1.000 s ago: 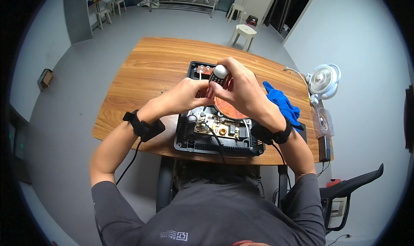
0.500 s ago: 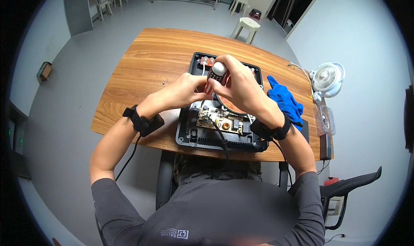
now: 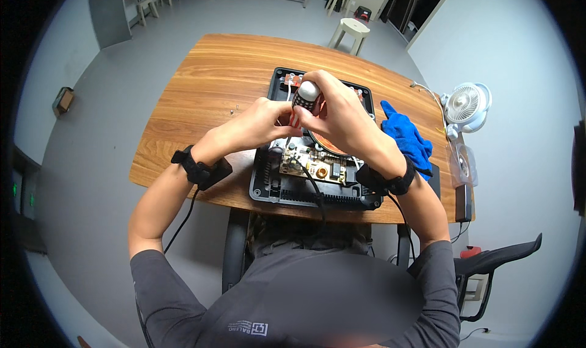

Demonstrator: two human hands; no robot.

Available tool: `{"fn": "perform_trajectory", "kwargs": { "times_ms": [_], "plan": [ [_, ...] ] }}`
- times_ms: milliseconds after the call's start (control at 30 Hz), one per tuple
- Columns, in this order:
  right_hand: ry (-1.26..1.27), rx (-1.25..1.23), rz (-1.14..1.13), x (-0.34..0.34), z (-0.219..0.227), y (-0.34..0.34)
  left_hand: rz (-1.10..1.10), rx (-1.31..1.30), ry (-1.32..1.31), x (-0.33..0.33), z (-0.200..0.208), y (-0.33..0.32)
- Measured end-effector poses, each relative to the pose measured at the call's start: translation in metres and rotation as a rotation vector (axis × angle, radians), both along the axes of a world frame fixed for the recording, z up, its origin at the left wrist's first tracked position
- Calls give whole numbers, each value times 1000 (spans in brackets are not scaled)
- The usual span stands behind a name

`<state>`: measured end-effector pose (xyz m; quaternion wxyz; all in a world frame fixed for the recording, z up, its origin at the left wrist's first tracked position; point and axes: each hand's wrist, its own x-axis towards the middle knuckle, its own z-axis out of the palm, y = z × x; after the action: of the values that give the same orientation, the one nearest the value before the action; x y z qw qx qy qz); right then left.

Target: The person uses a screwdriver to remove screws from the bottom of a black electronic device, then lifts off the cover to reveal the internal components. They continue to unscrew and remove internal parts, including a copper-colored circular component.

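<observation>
My right hand (image 3: pixel 345 117) is wrapped round the thick handle of a screwdriver (image 3: pixel 307 95), which has a pale rounded end and a dark, red and white patterned grip. The fingers of my left hand (image 3: pixel 259 122) close on the lower part of that handle from the left side. Its tip is hidden under my hands. Below lies an opened induction cooker, its black plastic housing (image 3: pixel 261 191) face up on the table. Inside show a round copper coil (image 3: pixel 328 143), partly covered by my right hand, and a circuit board (image 3: pixel 312 168) with a black cable.
Small screws (image 3: pixel 232 111) lie on the wooden table (image 3: pixel 189 97) left of the housing. To the right are a blue cloth or glove (image 3: pixel 406 139), a white fan (image 3: pixel 466 105), a clear plastic box (image 3: pixel 462 165) and a black adapter (image 3: pixel 463 203). A stool (image 3: pixel 351 30) stands beyond.
The table and the cooker sit slightly higher in the picture now. Both hands keep the same grip on the screwdriver, with little visible movement.
</observation>
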<state>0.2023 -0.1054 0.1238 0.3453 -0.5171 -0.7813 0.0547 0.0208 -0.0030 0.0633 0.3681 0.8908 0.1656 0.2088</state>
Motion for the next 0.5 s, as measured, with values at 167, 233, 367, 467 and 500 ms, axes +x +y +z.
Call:
{"fn": "perform_trajectory", "kwargs": {
  "times_ms": [167, 233, 367, 467, 500],
  "plan": [
    [37, -27, 0, -3, 0, 1, 18, -40, 25, -1, 6, -3],
    [36, -44, 3, -4, 1, 0, 20, -24, 34, -3, 6, -3],
    [8, 11, 9, 2, -4, 4, 6, -3, 39, -2, 6, -2],
    [10, 27, 16, 1, -3, 3, 5, -8, 14, -1, 1, -1],
    [10, 22, 15, 2, -2, 3, 2, -17, -1, 0, -1, 0]
  ]
}}
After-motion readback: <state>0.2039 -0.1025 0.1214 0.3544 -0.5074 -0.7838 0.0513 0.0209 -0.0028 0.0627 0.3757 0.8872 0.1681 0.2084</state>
